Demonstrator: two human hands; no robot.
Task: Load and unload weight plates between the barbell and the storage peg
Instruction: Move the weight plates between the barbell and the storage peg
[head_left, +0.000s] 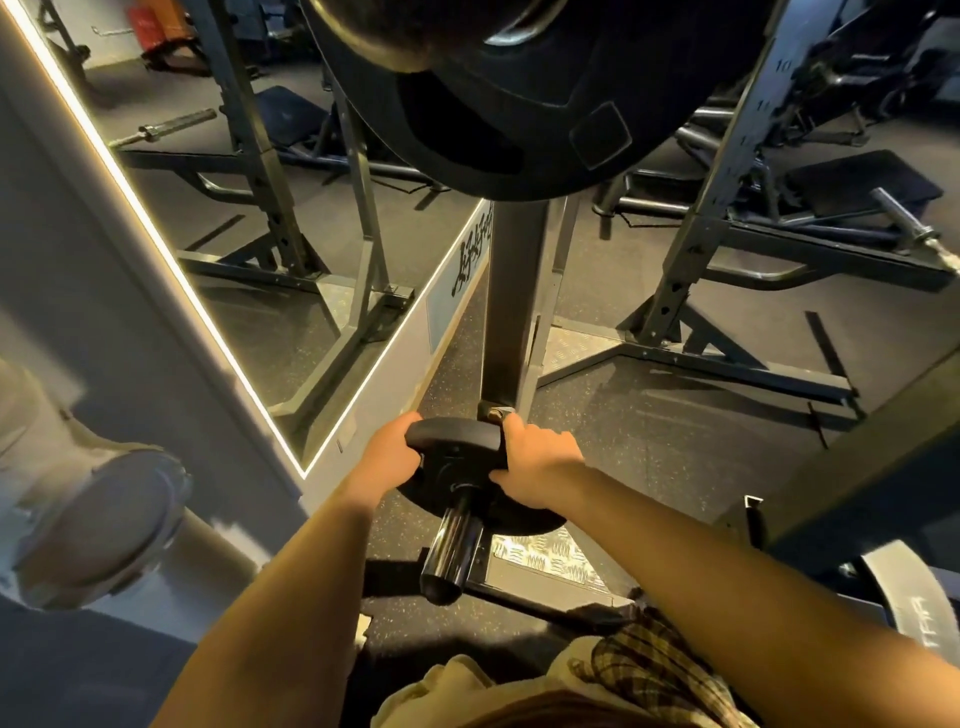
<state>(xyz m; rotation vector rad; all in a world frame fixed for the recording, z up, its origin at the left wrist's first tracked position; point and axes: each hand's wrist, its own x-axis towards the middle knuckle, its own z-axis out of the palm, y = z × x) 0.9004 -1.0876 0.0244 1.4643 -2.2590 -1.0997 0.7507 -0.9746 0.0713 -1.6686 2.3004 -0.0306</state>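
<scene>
The left hand (387, 454) and right hand (535, 470) are gripping the small weight plate (457, 467) on the storage peg (454, 545), fingers curled round its rim. If it is tilting, its bore may be binding on the peg.

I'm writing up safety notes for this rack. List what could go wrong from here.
1. Both hands, left hand and right hand, grip the small plate on the chrome peg; fingers curled over its rim could get pinched against the upright behind it.
2. The peg's free end juts toward the person; if the plate slides off suddenly, it may drop toward the floor below.
3. A large plate hangs overhead; rising could bump it.
</scene>
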